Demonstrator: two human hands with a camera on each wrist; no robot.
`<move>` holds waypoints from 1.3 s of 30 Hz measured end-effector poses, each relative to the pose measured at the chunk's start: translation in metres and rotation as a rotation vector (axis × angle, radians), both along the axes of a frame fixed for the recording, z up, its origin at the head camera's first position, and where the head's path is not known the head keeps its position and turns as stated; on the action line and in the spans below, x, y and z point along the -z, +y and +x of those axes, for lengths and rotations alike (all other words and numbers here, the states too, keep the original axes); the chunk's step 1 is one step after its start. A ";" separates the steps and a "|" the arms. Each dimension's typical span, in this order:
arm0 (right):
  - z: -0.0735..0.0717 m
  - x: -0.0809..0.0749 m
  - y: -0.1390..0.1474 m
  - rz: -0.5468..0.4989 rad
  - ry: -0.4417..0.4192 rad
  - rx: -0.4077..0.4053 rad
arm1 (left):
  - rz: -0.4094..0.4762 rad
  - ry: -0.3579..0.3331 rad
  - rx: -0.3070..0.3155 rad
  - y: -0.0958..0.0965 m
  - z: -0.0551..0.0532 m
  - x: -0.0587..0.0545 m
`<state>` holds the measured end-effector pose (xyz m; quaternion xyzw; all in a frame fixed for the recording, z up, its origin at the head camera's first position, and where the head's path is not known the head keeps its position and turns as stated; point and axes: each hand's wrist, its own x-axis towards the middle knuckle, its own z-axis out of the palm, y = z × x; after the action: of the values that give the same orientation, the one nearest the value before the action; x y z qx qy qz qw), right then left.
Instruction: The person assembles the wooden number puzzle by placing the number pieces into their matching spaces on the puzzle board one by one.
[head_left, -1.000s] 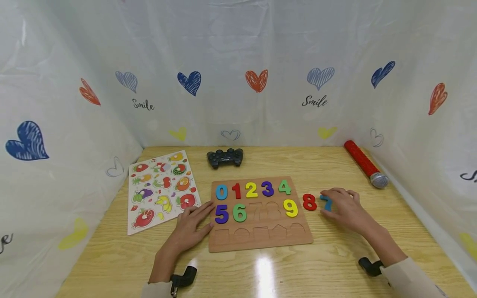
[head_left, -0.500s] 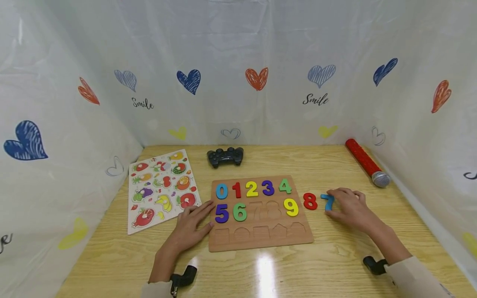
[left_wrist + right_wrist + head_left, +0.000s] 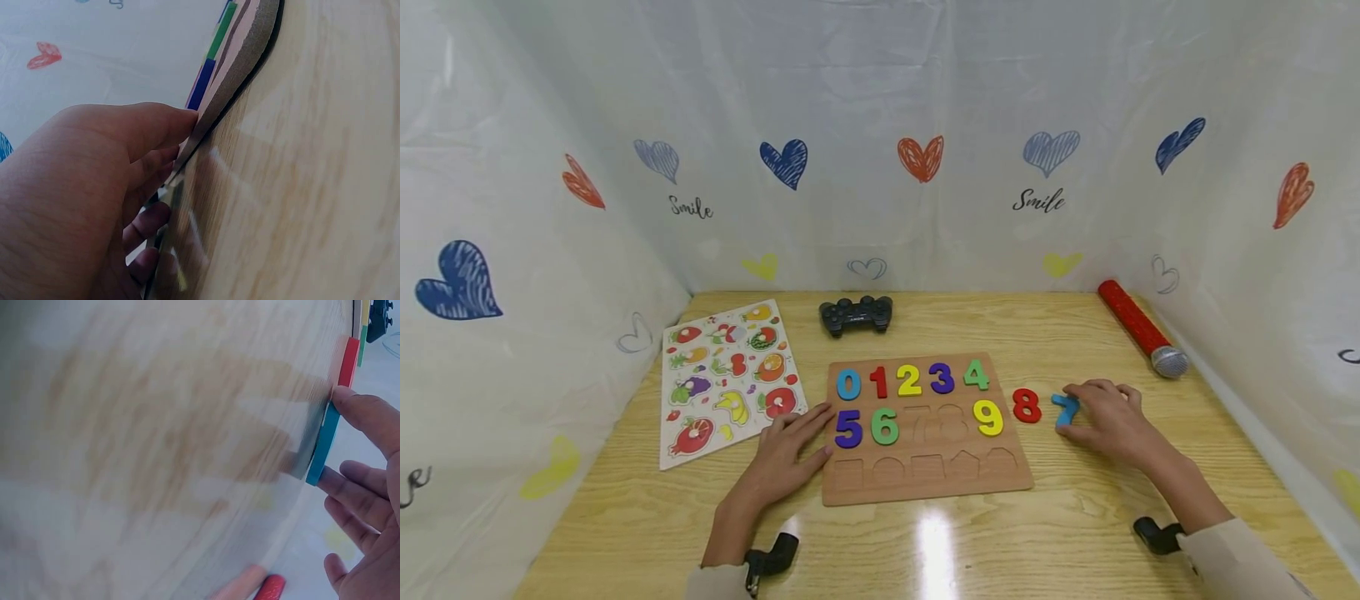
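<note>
My right hand (image 3: 1108, 423) pinches a blue number seven (image 3: 1067, 413) by thumb and index finger, right of the wooden number board (image 3: 925, 493). In the right wrist view, thumb and index finger sit at opposite ends of the blue piece (image 3: 322, 445), which lies low at the tabletop. A red number eight (image 3: 1027, 406) lies between it and the board. My left hand (image 3: 781, 458) rests at the board's left edge, fingers extended and thumb touching the rim. On the board, 0 to 6 and the yellow nine (image 3: 988, 418) are seated; the 7 and 8 recesses show bare wood.
A fruit picture board (image 3: 733, 379) lies left of the left hand. At the back are a black game controller (image 3: 856, 315) and, to the right, a red microphone (image 3: 1138, 325). White sheeting with hearts (image 3: 921, 158) encloses the wooden table (image 3: 865, 550).
The right hand has shifted slightly right, and the blue seven has turned a little and moved with it, away from the eight. The left hand stays at the board.
</note>
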<state>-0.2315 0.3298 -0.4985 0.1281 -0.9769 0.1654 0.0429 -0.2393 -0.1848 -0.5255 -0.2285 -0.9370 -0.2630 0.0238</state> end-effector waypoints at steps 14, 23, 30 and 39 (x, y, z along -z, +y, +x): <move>0.001 -0.009 -0.011 -0.034 0.066 -0.041 | -0.002 -0.005 -0.002 0.000 0.000 0.000; 0.003 -0.015 -0.020 -0.045 0.087 -0.078 | -0.019 -0.031 0.003 0.000 0.000 -0.002; 0.005 -0.019 -0.027 -0.038 0.102 -0.112 | -0.022 -0.052 -0.003 0.001 -0.001 -0.002; 0.003 -0.019 -0.035 -0.031 0.130 -0.144 | -0.022 -0.006 -0.003 0.001 0.000 -0.001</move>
<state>-0.2282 0.2950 -0.4792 0.2075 -0.9577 0.1746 0.0961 -0.2394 -0.1834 -0.5242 -0.2265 -0.9403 -0.2532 0.0192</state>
